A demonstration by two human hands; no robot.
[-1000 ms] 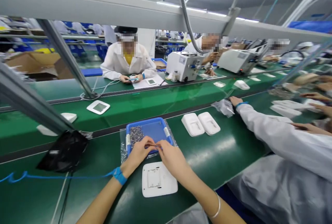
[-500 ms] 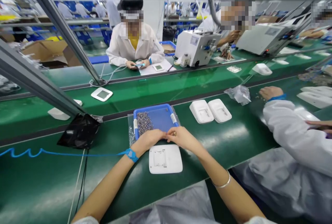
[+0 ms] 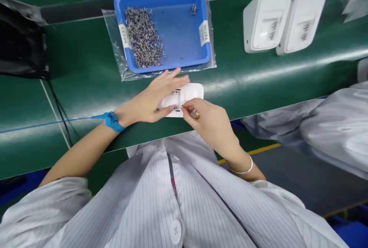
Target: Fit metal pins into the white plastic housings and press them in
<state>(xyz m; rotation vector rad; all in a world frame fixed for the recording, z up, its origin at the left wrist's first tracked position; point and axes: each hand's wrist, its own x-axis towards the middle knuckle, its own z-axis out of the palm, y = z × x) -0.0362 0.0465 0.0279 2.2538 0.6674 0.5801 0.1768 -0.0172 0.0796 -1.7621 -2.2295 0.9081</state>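
A white plastic housing (image 3: 191,91) lies on the green belt (image 3: 86,87) near its front edge. My left hand (image 3: 152,98) rests flat on the housing's left part, fingers spread, a blue wrist strap (image 3: 112,121) on its wrist. My right hand (image 3: 208,121) pinches a small metal part (image 3: 196,115) at the housing's lower edge. Just beyond stands a blue tray (image 3: 178,54) on a clear bag, with a heap of small metal parts (image 3: 143,37) in its left half.
Two white housings (image 3: 283,20) lie side by side on the belt at the upper right. A black bag (image 3: 20,45) sits at the left edge. A neighbour's white sleeve (image 3: 330,121) fills the right side. A blue coiled cord (image 3: 43,124) runs left from my wrist strap.
The view has tipped down to the belt and my lap. Both hands dropped from the tray's edge onto the white housing; my left hand now lies flat on it.
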